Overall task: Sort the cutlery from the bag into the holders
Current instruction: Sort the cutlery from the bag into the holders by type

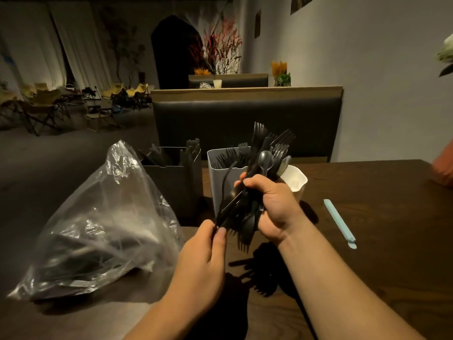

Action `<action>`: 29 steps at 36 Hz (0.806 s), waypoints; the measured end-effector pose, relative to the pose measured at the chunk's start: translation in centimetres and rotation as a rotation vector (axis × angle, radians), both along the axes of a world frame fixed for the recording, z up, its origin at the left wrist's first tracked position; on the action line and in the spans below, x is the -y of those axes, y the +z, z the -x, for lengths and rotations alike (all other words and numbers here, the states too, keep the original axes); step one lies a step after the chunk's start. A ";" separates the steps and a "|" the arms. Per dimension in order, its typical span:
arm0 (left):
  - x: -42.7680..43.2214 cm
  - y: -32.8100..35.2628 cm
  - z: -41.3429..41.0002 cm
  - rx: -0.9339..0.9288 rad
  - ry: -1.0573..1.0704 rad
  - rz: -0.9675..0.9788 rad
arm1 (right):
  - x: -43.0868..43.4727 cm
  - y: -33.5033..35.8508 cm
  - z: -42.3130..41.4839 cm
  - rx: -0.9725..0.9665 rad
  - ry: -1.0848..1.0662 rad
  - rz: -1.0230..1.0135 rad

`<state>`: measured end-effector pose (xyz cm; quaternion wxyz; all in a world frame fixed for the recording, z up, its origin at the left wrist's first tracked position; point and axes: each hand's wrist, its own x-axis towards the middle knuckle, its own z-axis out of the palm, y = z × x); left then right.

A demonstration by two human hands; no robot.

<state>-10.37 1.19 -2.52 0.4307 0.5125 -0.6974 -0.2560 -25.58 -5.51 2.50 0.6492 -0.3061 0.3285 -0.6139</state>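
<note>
- Your right hand is clenched around a mixed bundle of black cutlery, held above the middle of the desk; fork tines and one spoon bowl fan upward out of the fist, and more tines poke out below it.
- Your left hand sits just below and left of the bundle, its fingers pinched tight on the lower end of a single thin black piece that runs slantwise up into the bundle.
- The clear plastic bag lies slumped on the desk's left side, with dark cutlery showing dimly through the film.
- Two holders stand side by side toward the far edge: a dark holder on the left with black pieces standing in it, and a pale grey holder to its right with forks inside.
- A white cup stands just right of the grey holder, partly hidden behind your right hand.
- A light blue strip lies flat on the desk to the right, well apart from both hands.
</note>
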 end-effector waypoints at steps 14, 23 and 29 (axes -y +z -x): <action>2.7 0.4 1.5 0.065 -0.075 -0.062 | -2.1 -0.8 -0.7 -0.099 -0.065 -0.068; 3.4 -1.0 1.3 -0.070 -0.278 -0.316 | -2.4 -2.8 -1.6 -0.181 -0.103 -0.120; 3.2 -1.2 1.2 -0.186 -0.332 -0.306 | -2.8 -3.0 -1.4 -0.244 -0.073 -0.099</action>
